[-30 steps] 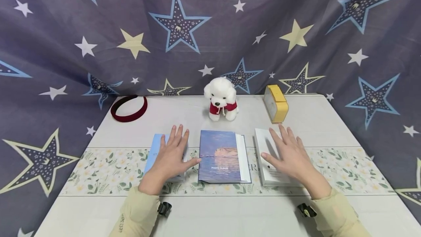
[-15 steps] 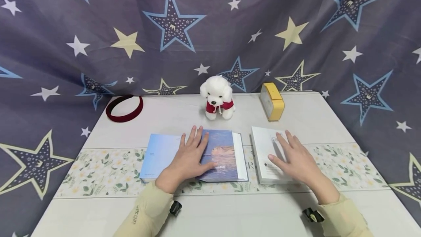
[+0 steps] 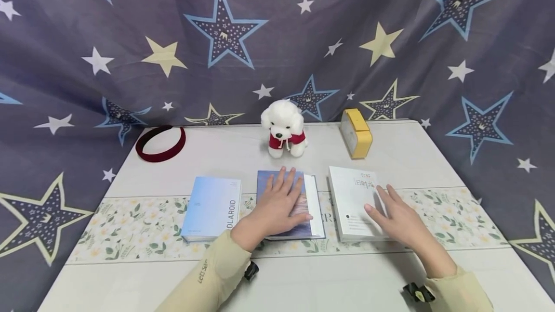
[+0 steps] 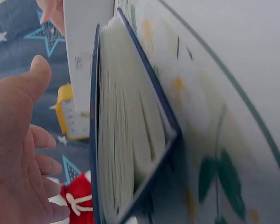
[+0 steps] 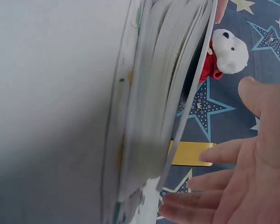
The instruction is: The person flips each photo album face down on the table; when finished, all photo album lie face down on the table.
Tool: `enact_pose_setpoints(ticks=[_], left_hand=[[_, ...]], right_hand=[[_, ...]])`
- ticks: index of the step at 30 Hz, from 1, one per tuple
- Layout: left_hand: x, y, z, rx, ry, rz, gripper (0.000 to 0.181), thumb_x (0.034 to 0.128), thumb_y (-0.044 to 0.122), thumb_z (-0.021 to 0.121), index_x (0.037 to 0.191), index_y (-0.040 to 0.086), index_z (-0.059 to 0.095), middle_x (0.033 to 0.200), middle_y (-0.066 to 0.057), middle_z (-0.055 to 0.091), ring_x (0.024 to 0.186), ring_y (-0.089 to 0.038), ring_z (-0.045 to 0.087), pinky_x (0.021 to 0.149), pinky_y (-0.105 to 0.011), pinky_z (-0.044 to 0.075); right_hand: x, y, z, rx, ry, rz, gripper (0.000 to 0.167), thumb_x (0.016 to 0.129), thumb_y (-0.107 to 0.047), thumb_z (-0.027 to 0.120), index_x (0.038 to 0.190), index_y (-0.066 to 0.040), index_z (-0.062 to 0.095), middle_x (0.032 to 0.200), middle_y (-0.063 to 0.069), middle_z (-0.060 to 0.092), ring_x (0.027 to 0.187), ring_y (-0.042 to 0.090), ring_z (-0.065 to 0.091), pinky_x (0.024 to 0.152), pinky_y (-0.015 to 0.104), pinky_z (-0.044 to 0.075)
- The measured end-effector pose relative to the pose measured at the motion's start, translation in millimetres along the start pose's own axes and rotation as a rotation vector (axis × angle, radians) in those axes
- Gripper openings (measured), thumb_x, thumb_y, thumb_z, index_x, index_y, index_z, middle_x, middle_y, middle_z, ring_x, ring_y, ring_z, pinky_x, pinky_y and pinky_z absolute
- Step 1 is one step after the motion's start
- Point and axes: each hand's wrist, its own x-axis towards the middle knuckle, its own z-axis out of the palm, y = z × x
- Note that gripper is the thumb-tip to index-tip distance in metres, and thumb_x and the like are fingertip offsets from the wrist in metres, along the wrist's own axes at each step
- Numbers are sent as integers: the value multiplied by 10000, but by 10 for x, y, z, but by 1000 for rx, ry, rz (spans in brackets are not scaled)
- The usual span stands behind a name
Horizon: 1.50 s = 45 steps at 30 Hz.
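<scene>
Spread flat above the middle book, a photo album with a seascape cover [image 3: 264, 184], is my left hand [image 3: 277, 208]. A gap shows between that palm and the album [image 4: 126, 121] in the left wrist view. My right hand [image 3: 401, 218], fingers extended, is over the right side of a thick white book [image 3: 350, 196]. The right wrist view shows this hand [image 5: 252, 163] apart from the white book's cover [image 5: 189, 100]. To the left lies a light blue book [image 3: 208, 206] with POLAROID lettering, partly behind the left forearm. Neither hand holds anything.
At the back of the white table [image 3: 143, 280] stand a white plush dog [image 3: 283, 126] in red and a yellow clock [image 3: 357, 134]. A dark red headband [image 3: 161, 153] lies back left. Behind hangs a star-patterned curtain [image 3: 277, 42].
My left hand has moved right, from above the light blue book to above the photo album, uncovering the blue book. The right hand has shifted slightly right and down. The head view has drifted.
</scene>
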Motion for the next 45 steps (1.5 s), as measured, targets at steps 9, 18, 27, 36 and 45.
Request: enact_pose_setpoints(ticks=[9,18,27,36,45], left_hand=[[118,244,104,-63,-46,46,897,937,634,466,1562,64,168,1613,-188,14,1470,-364,-55,1159,-567,100],[256,546,205,-21,-88,101,935,910,689,432,1568,86,158,1610,-205,52,1477,-340,94,1169,-492,146],[298,617,231,-70,-140,119,864,944,625,445,1577,127,132,1620,-162,79,1484,-267,110,1156,-469,228],[343,685,220,-269,-212,118,870,976,468,530,1558,16,68,1609,-199,71,1453,-251,210,1122,-311,308],[386,768,208,-482,-258,42,906,952,377,616,1555,3,52,1608,-206,27,1424,-276,280,1109,-302,324]], right_hand=[[-58,68,56,103,-34,86,765,1005,-513,416,1468,90,324,1483,396,232,1334,577,255,1032,697,248],[-75,30,117,250,-30,178,748,1024,-507,351,1473,90,309,1502,355,246,1362,528,260,1089,630,229],[68,289,296,445,-4,367,823,989,-621,252,1525,4,250,1524,300,268,1382,505,246,1074,647,237],[-13,99,28,817,-30,431,740,1015,-554,298,1543,-40,230,1607,221,85,1464,412,89,1162,557,102],[125,387,201,995,115,606,914,895,-639,550,1575,-166,164,1524,175,305,1168,212,430,899,260,369]])
